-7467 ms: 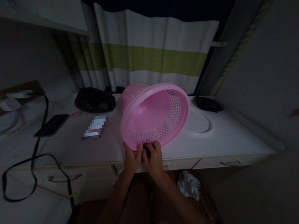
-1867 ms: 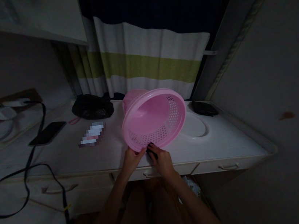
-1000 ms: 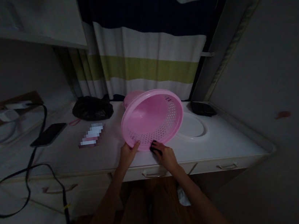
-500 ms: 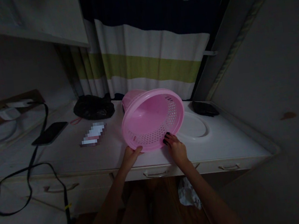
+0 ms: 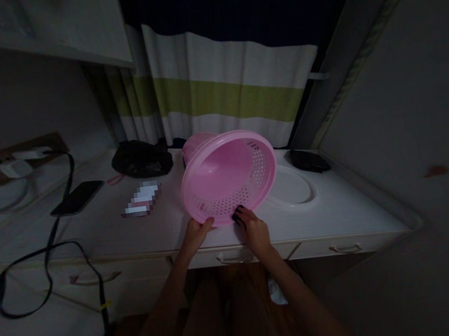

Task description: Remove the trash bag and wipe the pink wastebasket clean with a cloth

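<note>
A pink perforated plastic basket (image 5: pixel 225 176) lies tipped on its side on the white counter (image 5: pixel 330 214), its round mouth facing me. My left hand (image 5: pixel 197 233) grips the lower left rim, thumb over the edge. My right hand (image 5: pixel 252 229), nails dark, rests its curled fingers against the bottom of the rim just right of the left hand. The room is dim, so I cannot tell whether the right fingers pinch the rim or only touch it.
A black bag (image 5: pixel 141 158), a dark phone (image 5: pixel 77 197) and a small flat packet (image 5: pixel 141 199) lie to the left. A black cable (image 5: pixel 49 251) loops over the counter edge. A round recess (image 5: pixel 293 189) and a dark object (image 5: pixel 308 160) sit right. Striped curtain (image 5: pixel 218 91) behind.
My right hand slid right along the basket rim half a second ago, then came back left toward the left hand. The left hand keeps its hold; the basket barely shifts.
</note>
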{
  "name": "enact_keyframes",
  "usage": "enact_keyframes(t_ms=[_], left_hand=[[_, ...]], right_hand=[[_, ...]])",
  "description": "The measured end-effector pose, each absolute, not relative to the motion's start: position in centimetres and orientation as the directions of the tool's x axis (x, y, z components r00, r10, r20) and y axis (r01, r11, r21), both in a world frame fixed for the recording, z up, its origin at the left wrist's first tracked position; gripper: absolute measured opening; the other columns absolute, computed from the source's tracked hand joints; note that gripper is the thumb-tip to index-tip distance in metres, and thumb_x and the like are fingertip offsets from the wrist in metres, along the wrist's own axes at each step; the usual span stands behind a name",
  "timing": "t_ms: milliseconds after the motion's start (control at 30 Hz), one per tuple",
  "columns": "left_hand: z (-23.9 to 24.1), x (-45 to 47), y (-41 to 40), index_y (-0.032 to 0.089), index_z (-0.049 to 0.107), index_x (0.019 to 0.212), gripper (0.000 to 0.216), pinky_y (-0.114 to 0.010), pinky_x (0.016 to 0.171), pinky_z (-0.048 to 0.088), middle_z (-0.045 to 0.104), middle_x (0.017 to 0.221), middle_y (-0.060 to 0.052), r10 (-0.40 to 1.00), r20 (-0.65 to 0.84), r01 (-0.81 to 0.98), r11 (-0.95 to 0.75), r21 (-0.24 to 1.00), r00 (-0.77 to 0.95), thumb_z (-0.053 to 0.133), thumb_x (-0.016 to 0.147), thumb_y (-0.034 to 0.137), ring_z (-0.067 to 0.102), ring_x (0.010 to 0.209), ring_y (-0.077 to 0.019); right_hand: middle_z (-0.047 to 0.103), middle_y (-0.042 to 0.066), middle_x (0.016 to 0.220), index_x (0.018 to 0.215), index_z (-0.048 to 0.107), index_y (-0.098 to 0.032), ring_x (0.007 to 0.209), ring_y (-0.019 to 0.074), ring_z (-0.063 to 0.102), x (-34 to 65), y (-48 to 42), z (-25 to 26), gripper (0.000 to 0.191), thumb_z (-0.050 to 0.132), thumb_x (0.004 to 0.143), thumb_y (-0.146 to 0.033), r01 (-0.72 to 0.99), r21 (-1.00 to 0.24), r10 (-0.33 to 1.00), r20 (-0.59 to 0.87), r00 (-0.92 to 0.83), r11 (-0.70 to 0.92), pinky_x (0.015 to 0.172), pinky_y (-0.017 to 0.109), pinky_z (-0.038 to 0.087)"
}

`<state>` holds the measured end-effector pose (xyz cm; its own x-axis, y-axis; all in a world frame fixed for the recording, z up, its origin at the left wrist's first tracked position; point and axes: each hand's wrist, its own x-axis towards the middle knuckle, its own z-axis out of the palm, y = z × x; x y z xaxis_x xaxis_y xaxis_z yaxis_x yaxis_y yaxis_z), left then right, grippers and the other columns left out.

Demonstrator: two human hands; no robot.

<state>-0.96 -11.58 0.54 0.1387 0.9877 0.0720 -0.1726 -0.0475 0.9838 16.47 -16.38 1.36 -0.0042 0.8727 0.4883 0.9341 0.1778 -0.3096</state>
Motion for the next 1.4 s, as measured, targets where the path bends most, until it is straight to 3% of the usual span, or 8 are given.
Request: enact_keyframes(t_ms=[233, 633, 1067, 1200, 1400], left_hand=[[0.5, -0.6, -11.6, 0.008, 0.061, 0.088, 0.032, -0.034, 0.067, 0.057, 0.067, 0.091, -0.008, 0.981, 0.083, -0.151, -0.057, 0.987, 0.176, 0.064, 0.063, 0.028, 0.062, 0.083, -0.0216], [1.4, -0.7, -12.1, 0.008, 0.059, 0.094, 0.039, -0.037, 0.070, 0.056, 0.066, 0.095, -0.008, 0.989, 0.052, -0.184, -0.026, 0.983, 0.139, 0.065, 0.061, 0.029, 0.062, 0.088, -0.0235], [1.1, -0.6, -11.9, 0.008, 0.060, 0.089, 0.034, -0.037, 0.068, 0.056, 0.066, 0.091, -0.008, 0.983, 0.088, -0.158, -0.062, 0.985, 0.163, 0.064, 0.063, 0.029, 0.062, 0.085, -0.0226], [0.7, -0.7, -11.6, 0.008, 0.060, 0.090, 0.035, -0.035, 0.068, 0.056, 0.067, 0.090, -0.007, 0.983, 0.085, -0.154, -0.060, 0.986, 0.160, 0.064, 0.063, 0.030, 0.063, 0.082, -0.0213], [0.0, -1.2, -11.2, 0.010, 0.061, 0.092, 0.034, -0.033, 0.068, 0.055, 0.068, 0.089, -0.007, 0.988, 0.067, -0.145, -0.046, 0.988, 0.140, 0.062, 0.065, 0.032, 0.063, 0.083, -0.0215]], right_hand=[[0.054, 0.006, 0.120, 0.104, 0.061, -0.017, 0.117, 0.0184, 0.043, 20.9, -15.1, 2.4, 0.030, 0.042, 0.081, -0.011, 0.957, -0.256, 0.829, 0.558, 0.030, 0.138, 0.095, 0.036, 0.041], [0.053, 0.005, 0.121, 0.111, 0.057, -0.019, 0.114, 0.0154, 0.047, 14.3, -17.2, 0.5, 0.034, 0.042, 0.082, -0.013, 0.868, -0.429, 0.878, 0.478, -0.016, 0.250, 0.094, 0.032, 0.042], [0.056, 0.006, 0.118, 0.102, 0.062, -0.019, 0.115, 0.0182, 0.046, 18.8, -15.6, 2.3, 0.028, 0.046, 0.081, -0.014, 0.928, -0.347, 0.882, 0.470, 0.045, 0.137, 0.091, 0.037, 0.044], [0.058, 0.005, 0.116, 0.102, 0.062, -0.021, 0.110, 0.0171, 0.051, 15.8, -16.1, 1.7, 0.029, 0.046, 0.080, -0.014, 0.877, -0.445, 0.889, 0.455, 0.047, 0.181, 0.091, 0.034, 0.044], [0.060, 0.000, 0.112, 0.103, 0.062, -0.023, 0.104, 0.0123, 0.055, 11.5, -16.5, 1.2, 0.027, 0.048, 0.080, -0.019, 0.630, -0.691, 0.879, 0.477, 0.026, 0.356, 0.094, 0.027, 0.042]])
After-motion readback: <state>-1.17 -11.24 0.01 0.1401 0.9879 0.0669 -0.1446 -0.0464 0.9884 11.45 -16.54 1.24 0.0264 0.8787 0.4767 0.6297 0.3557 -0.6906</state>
